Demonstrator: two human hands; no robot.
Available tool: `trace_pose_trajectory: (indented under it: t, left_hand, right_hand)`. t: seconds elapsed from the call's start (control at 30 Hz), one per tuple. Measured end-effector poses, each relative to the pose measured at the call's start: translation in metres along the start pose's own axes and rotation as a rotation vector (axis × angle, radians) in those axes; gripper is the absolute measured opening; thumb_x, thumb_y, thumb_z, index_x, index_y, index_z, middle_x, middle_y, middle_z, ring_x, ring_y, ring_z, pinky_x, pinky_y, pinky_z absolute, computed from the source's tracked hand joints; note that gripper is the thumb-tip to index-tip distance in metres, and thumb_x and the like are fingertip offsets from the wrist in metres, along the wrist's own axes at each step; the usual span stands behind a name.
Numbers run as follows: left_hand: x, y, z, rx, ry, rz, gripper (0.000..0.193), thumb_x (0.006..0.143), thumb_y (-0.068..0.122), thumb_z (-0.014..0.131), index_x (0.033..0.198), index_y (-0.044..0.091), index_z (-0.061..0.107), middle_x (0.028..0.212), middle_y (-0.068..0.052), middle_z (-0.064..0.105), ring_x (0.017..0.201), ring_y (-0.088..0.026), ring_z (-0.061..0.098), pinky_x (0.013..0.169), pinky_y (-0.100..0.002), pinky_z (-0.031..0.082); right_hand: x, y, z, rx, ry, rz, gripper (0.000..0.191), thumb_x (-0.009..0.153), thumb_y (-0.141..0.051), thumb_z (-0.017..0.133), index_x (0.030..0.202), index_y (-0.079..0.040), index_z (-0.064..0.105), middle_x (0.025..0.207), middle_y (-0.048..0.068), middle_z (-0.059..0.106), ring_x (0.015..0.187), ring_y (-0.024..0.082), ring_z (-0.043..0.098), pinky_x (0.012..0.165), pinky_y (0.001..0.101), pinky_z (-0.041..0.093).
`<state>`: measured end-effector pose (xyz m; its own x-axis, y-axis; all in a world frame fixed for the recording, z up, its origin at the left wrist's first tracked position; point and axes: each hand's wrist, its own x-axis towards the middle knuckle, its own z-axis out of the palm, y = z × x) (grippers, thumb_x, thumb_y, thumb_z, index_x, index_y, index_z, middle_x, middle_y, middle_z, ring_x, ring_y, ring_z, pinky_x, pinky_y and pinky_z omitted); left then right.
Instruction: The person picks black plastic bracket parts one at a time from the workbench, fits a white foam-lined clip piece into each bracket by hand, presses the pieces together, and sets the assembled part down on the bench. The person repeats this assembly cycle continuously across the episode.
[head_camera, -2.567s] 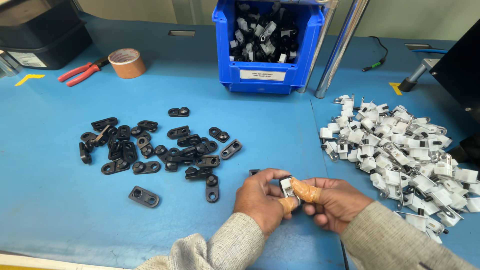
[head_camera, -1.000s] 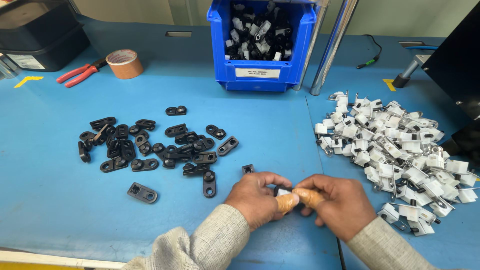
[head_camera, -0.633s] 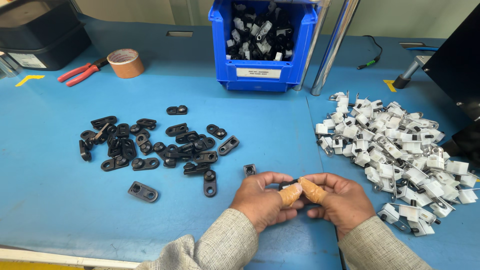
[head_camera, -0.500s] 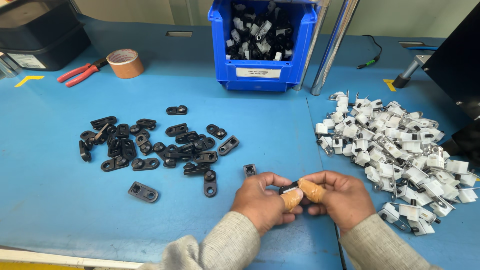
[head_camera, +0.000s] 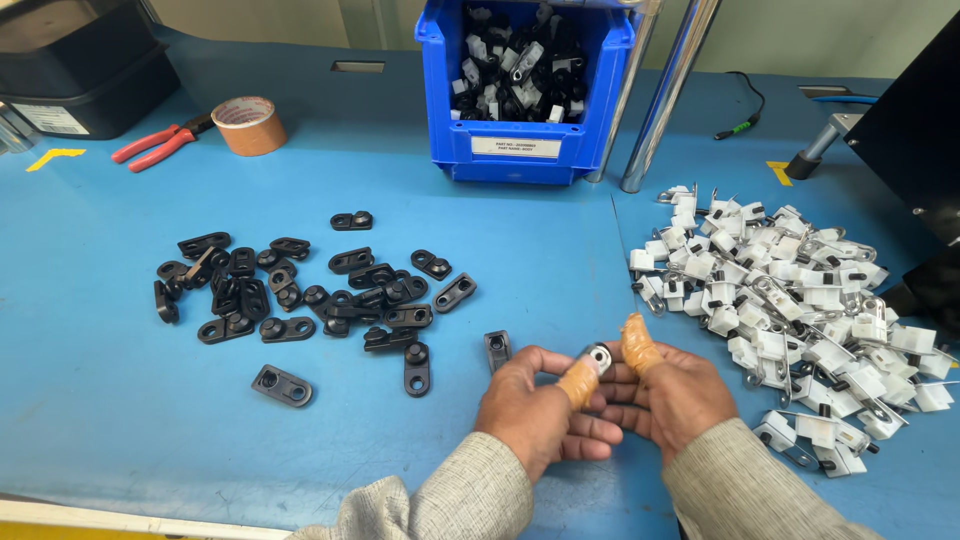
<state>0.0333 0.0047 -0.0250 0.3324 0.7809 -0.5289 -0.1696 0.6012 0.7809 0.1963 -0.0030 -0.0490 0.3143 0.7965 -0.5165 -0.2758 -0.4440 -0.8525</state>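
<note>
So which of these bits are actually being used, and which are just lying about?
In use: small clip part pinched between left hand and right hand; black pieces; white clips; blue bin.
Lying about: red pliers; tape roll; black box.

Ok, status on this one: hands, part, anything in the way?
Left hand and right hand both pinch one small black-and-white clip. Held above blue table. Nothing between the hands.
</note>
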Motion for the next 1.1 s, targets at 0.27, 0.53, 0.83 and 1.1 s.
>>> trace_pose_trajectory:
  t: [0.27, 0.53, 0.83, 1.1]
  left_hand:
    - [0.002, 0.000, 0.006, 0.013, -0.026, 0.004, 0.029, 0.098, 0.019, 0.062, 0.117, 0.003, 0.049, 0.094, -0.017, 0.069, 0.068, -0.025, 0.075, 0.054, -0.034, 0.064]
    - [0.003, -0.002, 0.015, -0.083, 0.017, 0.042, 0.025, 0.100, 0.021, 0.057, 0.117, 0.004, 0.049, 0.098, -0.018, 0.071, 0.079, -0.025, 0.078, 0.066, -0.034, 0.065]
    - [-0.002, 0.003, 0.019, -0.097, 0.027, 0.068, 0.022, 0.098, 0.017, 0.057, 0.114, 0.004, 0.047, 0.100, -0.018, 0.070, 0.088, -0.027, 0.078, 0.073, -0.036, 0.066]
    - [-0.001, 0.007, 0.021, -0.198, 0.117, 0.030, 0.021, 0.099, 0.021, 0.057, 0.111, 0.005, 0.050, 0.099, -0.013, 0.069, 0.087, -0.023, 0.075, 0.075, -0.034, 0.066]
  right_hand:
    - [0.005, 0.007, -0.003, 0.073, -0.027, -0.035, 0.020, 0.091, -0.001, 0.063, 0.109, 0.005, 0.068, 0.095, 0.015, 0.072, 0.080, 0.024, 0.069, 0.069, 0.0380, 0.063]
    - [0.010, 0.003, 0.011, 0.203, 0.077, -0.067, 0.031, 0.089, 0.007, 0.044, 0.109, 0.006, 0.067, 0.092, 0.017, 0.074, 0.075, 0.025, 0.072, 0.068, 0.0376, 0.062]
    - [0.004, -0.003, 0.020, 0.051, 0.140, -0.066, 0.018, 0.094, 0.004, 0.057, 0.108, 0.007, 0.068, 0.085, 0.019, 0.070, 0.063, 0.026, 0.068, 0.052, 0.0356, 0.055]
    - [-0.001, 0.010, 0.021, 0.145, 0.045, -0.139, 0.037, 0.089, 0.007, 0.047, 0.114, 0.002, 0.073, 0.093, 0.018, 0.075, 0.072, 0.023, 0.067, 0.064, 0.0333, 0.052]
